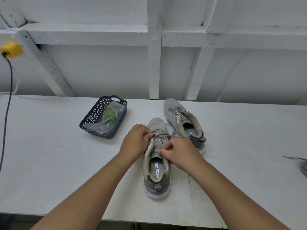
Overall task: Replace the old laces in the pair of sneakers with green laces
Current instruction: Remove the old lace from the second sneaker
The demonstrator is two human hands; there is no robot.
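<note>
Two grey sneakers stand on the white table. The near sneaker points away from me, heel toward the front edge, with its old pale lace still threaded. My left hand pinches the lace at the shoe's left eyelets. My right hand pinches the lace near the tongue on the right side. The far sneaker lies behind and to the right, its lace loose. The green laces sit inside a clear plastic bag in a dark basket.
The white table runs along a white framed wall. A yellow socket box with a dark cable hangs at the far left. A grey object shows at the right edge.
</note>
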